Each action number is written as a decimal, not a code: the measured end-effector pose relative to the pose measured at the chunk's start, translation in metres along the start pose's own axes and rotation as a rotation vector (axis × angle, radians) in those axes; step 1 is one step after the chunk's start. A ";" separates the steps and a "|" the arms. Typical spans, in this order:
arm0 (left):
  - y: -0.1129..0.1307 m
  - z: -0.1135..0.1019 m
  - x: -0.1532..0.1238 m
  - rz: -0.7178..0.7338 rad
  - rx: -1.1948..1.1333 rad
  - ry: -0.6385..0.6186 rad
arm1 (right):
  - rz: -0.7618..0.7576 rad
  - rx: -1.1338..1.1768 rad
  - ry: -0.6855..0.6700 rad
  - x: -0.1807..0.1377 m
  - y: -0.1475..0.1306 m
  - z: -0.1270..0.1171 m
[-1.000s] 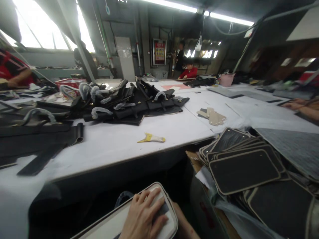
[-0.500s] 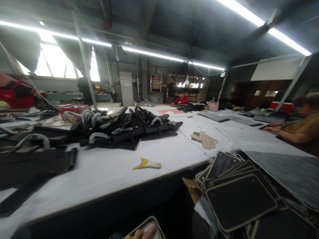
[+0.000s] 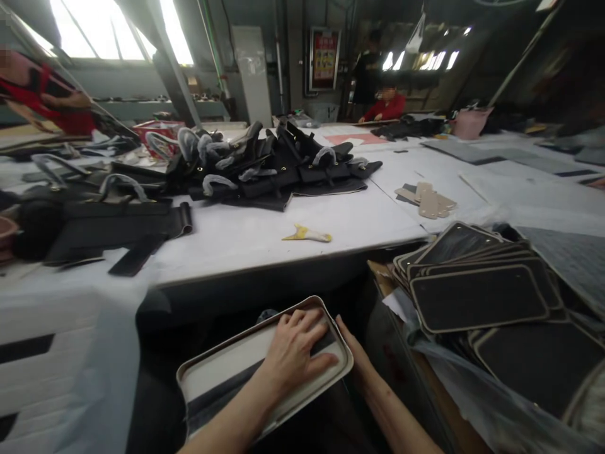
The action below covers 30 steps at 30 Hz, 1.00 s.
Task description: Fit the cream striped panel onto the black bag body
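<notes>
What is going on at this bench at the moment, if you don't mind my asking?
A person holds a pale, rounded-corner panel below the table edge. The left hand lies flat on top of it; the right hand grips its far edge from beneath. A stack of dark panels sits to the right, and black bag parts are piled on the white table.

A leather-goods workshop — a bag factory floor by the look of it. A long white desk (image 3: 265, 236) carries heaps of black bag parts with wrapped handles (image 3: 265, 167), stacks of edged black panels (image 3: 477, 296) sit to the side, and other people work at far desks — under strip lights and tall windows (image 3: 101, 28).
</notes>
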<state>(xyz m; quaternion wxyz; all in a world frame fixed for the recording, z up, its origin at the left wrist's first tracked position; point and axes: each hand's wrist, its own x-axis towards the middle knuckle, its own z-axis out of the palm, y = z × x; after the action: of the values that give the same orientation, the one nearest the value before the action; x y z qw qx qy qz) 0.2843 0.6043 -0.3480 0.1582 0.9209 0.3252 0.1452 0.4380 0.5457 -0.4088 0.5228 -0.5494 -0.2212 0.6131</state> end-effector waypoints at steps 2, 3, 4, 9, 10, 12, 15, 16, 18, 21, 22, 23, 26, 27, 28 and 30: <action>0.000 0.000 -0.001 -0.003 -0.010 -0.005 | -0.063 -0.006 -0.080 -0.010 -0.006 -0.004; -0.001 0.000 -0.001 -0.004 -0.012 -0.007 | -0.128 -0.039 -0.092 -0.015 -0.010 -0.006; -0.001 0.000 -0.001 -0.005 -0.013 -0.009 | -0.197 -0.099 -0.082 -0.020 -0.015 -0.008; -0.002 0.000 -0.001 0.010 -0.005 -0.004 | -0.326 -0.512 0.071 -0.034 -0.028 -0.013; -0.002 0.001 -0.001 0.012 -0.003 0.000 | -0.346 -0.581 0.097 -0.034 -0.030 -0.012; -0.003 0.001 -0.002 0.017 0.004 0.010 | -0.385 -0.690 0.129 -0.032 -0.034 -0.009; -0.004 0.002 -0.002 0.020 0.011 0.017 | -0.442 -0.786 0.144 -0.030 -0.039 -0.005; -0.004 0.003 -0.002 0.018 0.010 0.017 | -0.459 -0.809 0.151 -0.029 -0.040 -0.004; -0.004 0.003 -0.001 0.010 0.000 0.016 | -0.478 -0.855 0.171 -0.029 -0.040 -0.004; -0.004 0.003 -0.001 -0.003 -0.024 0.005 | -0.487 -0.946 0.210 -0.029 -0.037 -0.005; -0.004 0.003 -0.001 -0.008 -0.031 0.000 | -0.495 -0.989 0.222 -0.029 -0.036 -0.005; -0.004 0.003 -0.001 -0.015 -0.037 -0.003 | -0.507 -1.035 0.233 -0.028 -0.035 -0.005; -0.005 0.004 -0.001 -0.019 -0.045 -0.007 | -0.550 -1.162 0.235 -0.028 -0.033 -0.002; -0.005 0.004 -0.001 -0.014 -0.047 -0.008 | -0.564 -1.189 0.229 -0.027 -0.033 0.000; -0.005 0.004 -0.001 -0.009 -0.049 -0.008 | -0.575 -1.211 0.223 -0.027 -0.034 0.001; -0.006 0.005 -0.002 -0.001 -0.053 -0.010 | -0.588 -1.254 0.224 -0.027 -0.035 0.005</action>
<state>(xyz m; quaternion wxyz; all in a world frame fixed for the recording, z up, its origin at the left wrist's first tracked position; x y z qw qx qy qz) 0.2817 0.6066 -0.3549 0.1843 0.9169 0.3212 0.1492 0.4432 0.5354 -0.3656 0.2711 -0.7247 -0.6172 0.1429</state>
